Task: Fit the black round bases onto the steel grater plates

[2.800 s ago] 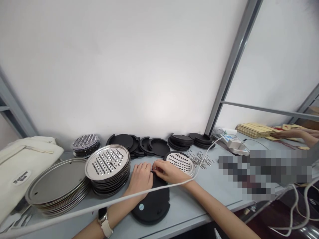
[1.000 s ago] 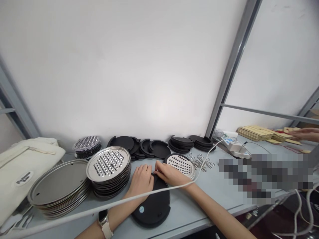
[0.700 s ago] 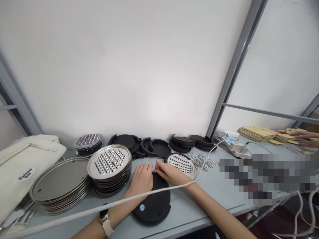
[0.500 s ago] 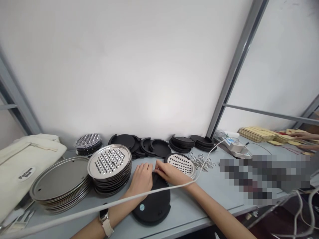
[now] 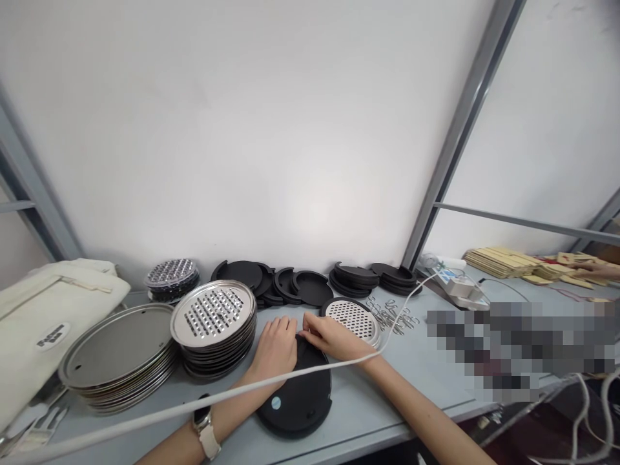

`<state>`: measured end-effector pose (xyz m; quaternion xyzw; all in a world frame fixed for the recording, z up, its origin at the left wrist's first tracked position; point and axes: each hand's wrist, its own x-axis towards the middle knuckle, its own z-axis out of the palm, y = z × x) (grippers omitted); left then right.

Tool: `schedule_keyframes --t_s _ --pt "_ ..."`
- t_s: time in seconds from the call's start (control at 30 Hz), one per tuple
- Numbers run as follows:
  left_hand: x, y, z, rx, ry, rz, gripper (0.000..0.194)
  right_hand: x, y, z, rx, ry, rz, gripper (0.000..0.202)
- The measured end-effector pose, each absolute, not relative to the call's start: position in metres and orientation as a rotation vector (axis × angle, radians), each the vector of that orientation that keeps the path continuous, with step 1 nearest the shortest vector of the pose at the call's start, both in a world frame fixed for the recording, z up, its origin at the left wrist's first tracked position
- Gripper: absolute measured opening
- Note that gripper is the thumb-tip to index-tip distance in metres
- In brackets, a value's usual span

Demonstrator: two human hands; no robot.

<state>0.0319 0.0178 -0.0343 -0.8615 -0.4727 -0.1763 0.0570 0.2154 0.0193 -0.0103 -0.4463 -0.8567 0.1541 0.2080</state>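
In front of me a black round plastic base (image 5: 299, 400) with a small light-blue sticker lies on the table near its front edge. My left hand (image 5: 277, 349), with a watch on the wrist, is closed at the base's far left edge, fingers curled over it. My right hand (image 5: 334, 337) is closed in a pinch at the far edge, beside the left fingertips. Whatever sits between the right fingers is hidden. Just beyond the right hand is a perforated metal grater disc (image 5: 351, 316) in a black base. To the left stands a stack of round grater plates (image 5: 213, 313).
Plain metal plates (image 5: 121, 349) are stacked at left beside a cream bag (image 5: 39, 323). Black bases (image 5: 312, 289) line the wall. Metal clips (image 5: 394, 316) lie at right. A white cable (image 5: 271, 378) crosses before my hands. Another person's hand (image 5: 598, 268) is far right.
My hands stay at the base's far edge, with only a slight shift of the right fingers. The other person's hand at far right has moved.
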Motion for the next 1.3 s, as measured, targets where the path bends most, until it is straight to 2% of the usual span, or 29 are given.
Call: schedule_keyframes --t_s 0.37,0.57,0.87,1.07,1.3 --pt "0.0313 0.0186 -0.0358 -2.631 -1.418 -0.558 0.020 0.2147 0.0206 -0.0127 -1.188 -2.355 0.444 0.008" --pt "0.0312 0.0191 -0.0379 -2.626 -1.415 -0.557 0.022 0.2163 0.0230 -0.0172 -1.126 -2.347 0.329 0.006" --pt "0.0313 0.0199 -0.0375 -2.635 -1.419 -0.561 0.021 0.2148 0.0229 -0.0121 -1.164 -2.432 0.100 0.017" --pt "0.0315 0.0181 -0.0347 -2.637 -1.412 -0.561 0.021 0.2139 0.0216 -0.0128 -1.230 -2.418 0.152 0.025" --pt "0.0320 0.0169 -0.0335 -2.645 -1.418 -0.566 0.019 0.2137 0.0207 -0.0131 -1.239 -2.445 0.183 0.022"
